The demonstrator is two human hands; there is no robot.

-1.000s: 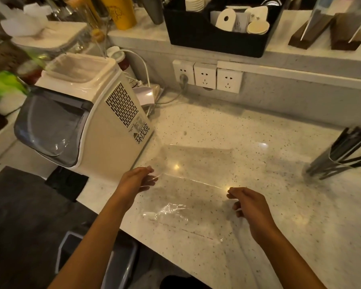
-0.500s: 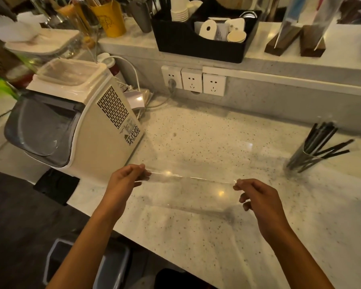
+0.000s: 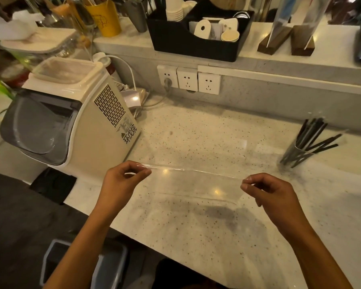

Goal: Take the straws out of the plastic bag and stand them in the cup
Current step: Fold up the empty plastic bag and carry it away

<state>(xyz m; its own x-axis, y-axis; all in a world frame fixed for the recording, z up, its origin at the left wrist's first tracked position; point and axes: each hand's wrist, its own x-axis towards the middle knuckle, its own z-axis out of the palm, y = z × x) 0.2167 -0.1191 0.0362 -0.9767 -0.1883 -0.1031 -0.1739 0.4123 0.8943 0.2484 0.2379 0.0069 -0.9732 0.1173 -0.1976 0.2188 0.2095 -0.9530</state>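
A clear, flat plastic bag (image 3: pixel 196 184) hangs stretched between my hands just above the speckled white counter (image 3: pixel 196 236). My left hand (image 3: pixel 123 180) pinches its left top corner and my right hand (image 3: pixel 267 190) pinches its right top corner. I see nothing inside the bag. Several black straws (image 3: pixel 315 136) stand leaning in a clear cup (image 3: pixel 294 153) at the right of the counter, well away from both hands.
A cream ice machine (image 3: pixel 75 122) stands at the left on the counter. Wall sockets (image 3: pixel 188 80) sit on the back wall, with a black organiser (image 3: pixel 196 44) of cups on the ledge above. A grey bin (image 3: pixel 108 265) is below the counter's front edge.
The bag lay on the counter a second ago; both hands have lifted it by its top edge and pulled it taut. The view has widened, showing the cup of straws fully.
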